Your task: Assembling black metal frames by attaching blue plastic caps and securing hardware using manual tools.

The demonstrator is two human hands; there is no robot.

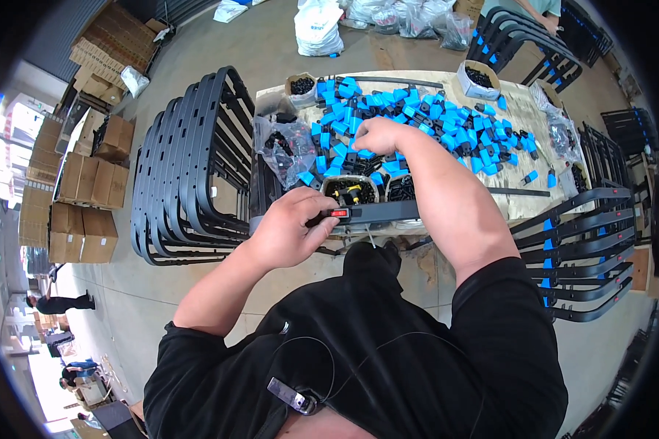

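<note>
Far to my left stood stacked cardboard boxes (80, 197), and nearer in, a row of black curved frames (190, 161) leaned upright against the end of the table (516, 110). They looked like rigid moulded pieces, too bulky for one hand.

My left hand (289, 227) was closed round the end of a long black bar (377, 212) lying along the near edge of the table, thumb and fingertips pressed together on a small red-tipped piece (338, 213) at that end. I judged the bar stiff and fairly light, hard plastic or thin metal, smooth enough to slide in the palm, so a hold close to the end where the fitting sat seemed best. I could not tell whether the red piece was separate or part of the bar.

Just beyond it sat a small tub (351, 189) of black and yellow bits, and a clear bag (289, 146) of black parts slumped to its left.

My right hand (377, 135) reached into the heap of blue-and-black clips (417, 117) spread over the table, fingers curled down and bunched; whether they had a clip pinched I could not tell. The clips looked small, hard and light, easy to pinch across the blue body, and unlikely to break.

To the right, more black frames (586, 249) with blue clips already on them lay stacked.
</note>
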